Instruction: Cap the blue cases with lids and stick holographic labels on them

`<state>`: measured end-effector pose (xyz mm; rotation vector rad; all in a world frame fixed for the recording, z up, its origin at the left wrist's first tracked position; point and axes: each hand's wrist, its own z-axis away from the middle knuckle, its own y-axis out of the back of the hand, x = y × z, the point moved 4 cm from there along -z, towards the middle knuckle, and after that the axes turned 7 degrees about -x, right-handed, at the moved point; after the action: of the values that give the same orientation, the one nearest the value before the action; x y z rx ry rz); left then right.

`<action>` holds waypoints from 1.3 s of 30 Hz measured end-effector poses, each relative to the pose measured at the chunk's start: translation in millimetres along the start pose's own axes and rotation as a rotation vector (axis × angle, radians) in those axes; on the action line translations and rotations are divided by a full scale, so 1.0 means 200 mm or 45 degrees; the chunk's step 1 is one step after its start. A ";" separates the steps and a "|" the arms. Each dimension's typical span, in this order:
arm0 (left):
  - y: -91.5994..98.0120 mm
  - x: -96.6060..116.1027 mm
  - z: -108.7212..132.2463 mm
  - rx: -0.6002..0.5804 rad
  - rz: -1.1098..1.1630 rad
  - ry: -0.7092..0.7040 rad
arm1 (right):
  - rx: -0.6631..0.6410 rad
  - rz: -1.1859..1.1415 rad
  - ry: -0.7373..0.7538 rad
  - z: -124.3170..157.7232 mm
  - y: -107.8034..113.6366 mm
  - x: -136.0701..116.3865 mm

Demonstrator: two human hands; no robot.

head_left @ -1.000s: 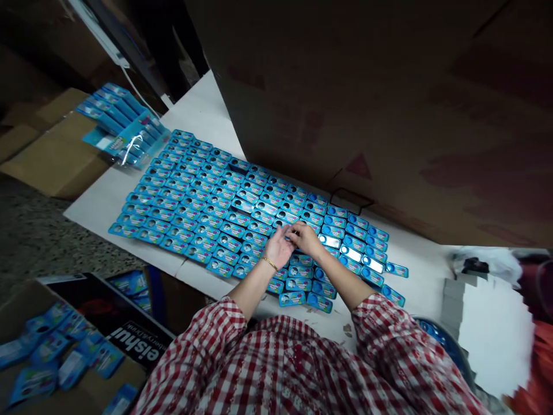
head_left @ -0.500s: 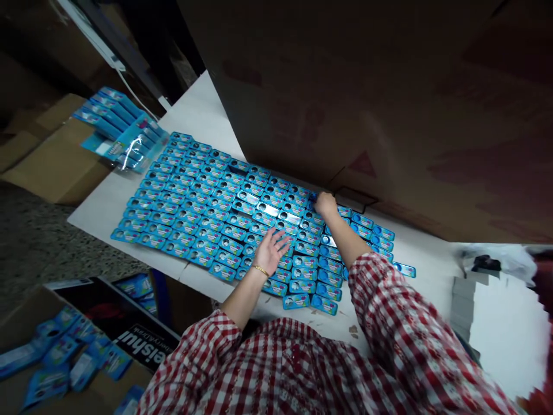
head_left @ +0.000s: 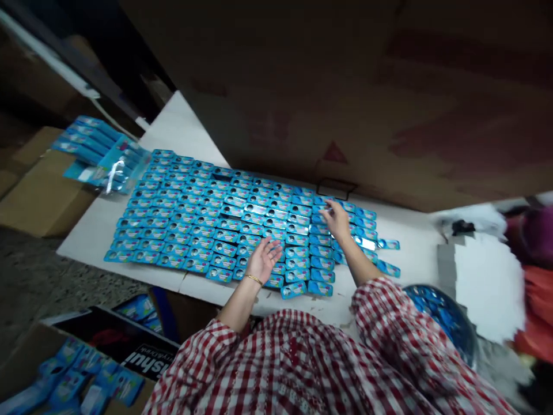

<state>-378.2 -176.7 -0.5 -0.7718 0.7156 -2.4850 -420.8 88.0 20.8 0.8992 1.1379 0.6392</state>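
Several rows of small blue packets [head_left: 207, 213] lie flat side by side on a white tabletop [head_left: 181, 124]. My left hand [head_left: 262, 259] hovers open, fingers spread, just over the packets near the front edge. My right hand [head_left: 336, 218] reaches farther back with its fingers resting on packets in the right part of the array; the frame is blurred there, so whether it grips one is unclear. A gold bangle sits on my left wrist. Red and white checked sleeves cover both arms.
A large brown cardboard box [head_left: 345, 98] stands along the back of the table. A plastic-wrapped bundle of blue packets [head_left: 101, 154] rests on cartons at left. A box of loose packets [head_left: 73, 377] sits lower left. A blue bowl of pieces [head_left: 440, 317] and white paper [head_left: 488, 282] lie at right.
My right hand went from beside the left hand to the far row, then drew back slightly rightward. My left hand opened and stayed over the front rows. The camera view shifted.
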 end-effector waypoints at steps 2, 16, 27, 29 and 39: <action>-0.03 -0.04 0.01 -0.046 -0.065 0.046 | 0.306 0.008 -0.268 0.42 0.16 0.34; -0.23 -0.40 0.13 -0.169 -0.427 0.248 | 0.339 -0.025 -1.701 1.68 0.01 1.23; -0.32 -0.59 0.18 -0.234 -0.526 0.399 | 1.032 -0.748 -1.409 1.86 0.10 1.38; -0.34 -0.65 0.19 -0.296 -0.523 0.481 | 1.198 -1.043 -1.351 1.87 0.15 1.32; -0.55 -1.04 0.24 -0.610 -0.184 0.978 | 0.723 -0.971 -0.145 1.24 0.17 0.42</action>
<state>-221.1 2.6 17.3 0.0446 1.6028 -2.7619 -158.1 106.0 47.6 0.8612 1.4608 -0.3744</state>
